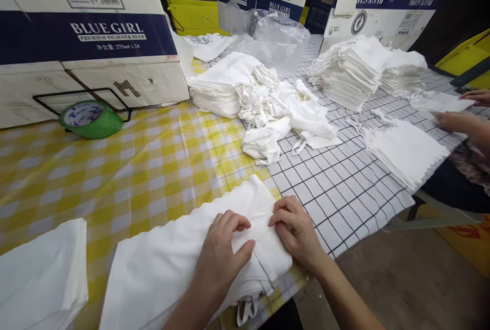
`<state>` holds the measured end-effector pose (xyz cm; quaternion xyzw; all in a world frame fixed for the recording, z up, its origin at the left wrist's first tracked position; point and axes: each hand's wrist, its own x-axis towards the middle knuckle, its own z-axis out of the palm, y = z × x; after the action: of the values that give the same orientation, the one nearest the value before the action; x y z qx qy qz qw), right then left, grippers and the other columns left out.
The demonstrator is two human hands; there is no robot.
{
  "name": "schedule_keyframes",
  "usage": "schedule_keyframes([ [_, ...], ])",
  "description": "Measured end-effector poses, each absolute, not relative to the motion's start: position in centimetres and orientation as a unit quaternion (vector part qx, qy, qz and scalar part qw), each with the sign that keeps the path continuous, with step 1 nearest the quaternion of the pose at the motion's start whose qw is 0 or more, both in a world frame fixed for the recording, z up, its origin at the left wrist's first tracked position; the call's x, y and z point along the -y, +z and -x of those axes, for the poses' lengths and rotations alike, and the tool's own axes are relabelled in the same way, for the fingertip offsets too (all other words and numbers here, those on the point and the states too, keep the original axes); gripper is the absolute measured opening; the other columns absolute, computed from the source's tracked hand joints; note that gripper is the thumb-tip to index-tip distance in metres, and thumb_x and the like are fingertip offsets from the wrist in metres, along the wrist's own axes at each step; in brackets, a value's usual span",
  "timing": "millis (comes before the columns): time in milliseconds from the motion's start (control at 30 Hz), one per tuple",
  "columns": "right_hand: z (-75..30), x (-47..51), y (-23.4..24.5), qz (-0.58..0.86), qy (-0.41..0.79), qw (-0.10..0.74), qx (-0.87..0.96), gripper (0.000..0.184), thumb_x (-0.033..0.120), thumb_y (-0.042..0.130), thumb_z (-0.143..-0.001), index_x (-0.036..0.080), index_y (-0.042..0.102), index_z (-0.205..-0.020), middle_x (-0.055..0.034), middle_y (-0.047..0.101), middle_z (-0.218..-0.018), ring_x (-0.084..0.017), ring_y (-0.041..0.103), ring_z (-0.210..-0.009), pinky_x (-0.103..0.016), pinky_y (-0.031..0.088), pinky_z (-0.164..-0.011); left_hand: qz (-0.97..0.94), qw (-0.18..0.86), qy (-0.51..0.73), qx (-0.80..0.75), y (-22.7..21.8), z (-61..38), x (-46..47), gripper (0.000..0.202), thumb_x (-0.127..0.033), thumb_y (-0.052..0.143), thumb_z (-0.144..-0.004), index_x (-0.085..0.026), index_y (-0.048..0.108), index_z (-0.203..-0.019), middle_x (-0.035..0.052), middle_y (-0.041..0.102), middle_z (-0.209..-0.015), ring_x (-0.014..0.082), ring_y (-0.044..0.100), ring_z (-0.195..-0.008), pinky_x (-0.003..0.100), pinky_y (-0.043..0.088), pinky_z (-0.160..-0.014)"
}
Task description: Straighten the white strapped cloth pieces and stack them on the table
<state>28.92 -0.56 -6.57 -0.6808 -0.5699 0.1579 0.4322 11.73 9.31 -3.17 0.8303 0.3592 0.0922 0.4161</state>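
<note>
In front of me lies a pile of flat white cloth bags (172,253), spread lengthwise along the table's near side. My left hand (224,251) rests on the top bag, its fingers curved and the thumb held apart from them. Just to the right, my right hand (294,230) has bent fingers, with thumb and fingertips pinching the cloth near the pile's right end. White cord loops (247,310) stick out from under the near edge. Another flat stack of white cloth (42,274) sits at the lower left.
Ahead are a heaped stack of white bags (225,82) and clear plastic wrapping (281,39). A green tape roll (92,118) stands by a beer carton (88,39). Further stacks (348,72) lie at right, where another person's hands (465,123) hold white cloth.
</note>
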Motion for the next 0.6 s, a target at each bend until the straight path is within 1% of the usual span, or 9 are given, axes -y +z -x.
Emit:
schedule_keyframes([
  [100,-28.9,0.4,-6.5,0.688,0.176,0.453,0.539,0.028,0.0,0.042,-0.077,0.021,0.06,-0.078,-0.0038,0.052,-0.087,-0.018,0.048,-0.086,-0.033,0.039,-0.076,-0.829,0.416,0.089,-0.362,-3.2,-11.7,-9.3,0.011,-0.018,0.054,-0.075,-0.022,0.052,-0.086,0.0012,0.056,-0.089,0.0202,0.05,-0.091,0.037,0.042,-0.082],
  [267,-29.3,0.0,-6.1,0.704,0.204,0.5,0.46,0.03,0.002,0.04,-0.075,0.021,0.057,-0.091,-0.0041,0.053,-0.09,-0.018,0.05,-0.086,-0.032,0.039,-0.075,-0.832,0.419,0.094,-0.352,-3.1,-11.9,-9.3,0.013,-0.018,0.053,-0.076,-0.022,0.052,-0.088,0.0024,0.056,-0.089,0.0211,0.051,-0.091,0.038,0.042,-0.084],
  [333,-29.6,-0.1,-6.0,0.692,0.223,0.511,0.459,0.031,0.003,0.039,-0.074,0.021,0.057,-0.09,-0.004,0.054,-0.09,-0.019,0.05,-0.087,-0.032,0.039,-0.077,-0.829,0.433,0.105,-0.339,-2.7,-11.5,-9.3,0.014,-0.02,0.052,-0.078,-0.023,0.052,-0.092,0.0027,0.057,-0.093,0.0209,0.052,-0.094,0.037,0.043,-0.084],
  [400,-29.9,-0.1,-5.9,0.674,0.247,0.517,0.465,0.029,0.005,0.038,-0.074,0.02,0.059,-0.086,-0.0046,0.055,-0.091,-0.02,0.051,-0.09,-0.033,0.039,-0.079,-0.822,0.432,0.128,-0.347,-2.3,-10.4,-9.6,0.015,-0.026,0.05,-0.081,-0.025,0.052,-0.097,0.0028,0.057,-0.099,0.0209,0.053,-0.096,0.035,0.044,-0.084],
  [467,-30.1,0.1,-5.8,0.666,0.26,0.526,0.46,0.025,0.009,0.038,-0.077,0.02,0.06,-0.083,-0.0049,0.056,-0.091,-0.02,0.052,-0.09,-0.033,0.039,-0.079,-0.811,0.388,0.16,-0.408,-1.9,-8.3,-10.3,0.019,-0.035,0.05,-0.082,-0.027,0.052,-0.1,0.0027,0.057,-0.105,0.0222,0.053,-0.098,0.036,0.044,-0.083],
  [533,-30.1,0.2,-5.9,0.678,0.251,0.538,0.433,0.02,0.017,0.039,-0.083,0.02,0.059,-0.084,-0.0046,0.056,-0.088,-0.02,0.052,-0.087,-0.032,0.04,-0.078,-0.791,0.293,0.184,-0.505,-2.0,-5.3,-11.1,0.026,-0.044,0.05,-0.081,-0.029,0.052,-0.102,0.0024,0.056,-0.11,0.025,0.054,-0.098,0.039,0.045,-0.083],
  [600,-29.9,0.3,-6.0,0.703,0.223,0.552,0.39,0.02,0.026,0.039,-0.088,0.02,0.058,-0.087,-0.0042,0.056,-0.086,-0.019,0.053,-0.083,-0.031,0.041,-0.076,-0.756,0.19,0.19,-0.597,-2.5,-1.9,-12.1,0.028,-0.047,0.049,-0.081,-0.031,0.051,-0.103,0.0018,0.055,-0.112,0.0274,0.053,-0.102,0.043,0.045,-0.084],
])
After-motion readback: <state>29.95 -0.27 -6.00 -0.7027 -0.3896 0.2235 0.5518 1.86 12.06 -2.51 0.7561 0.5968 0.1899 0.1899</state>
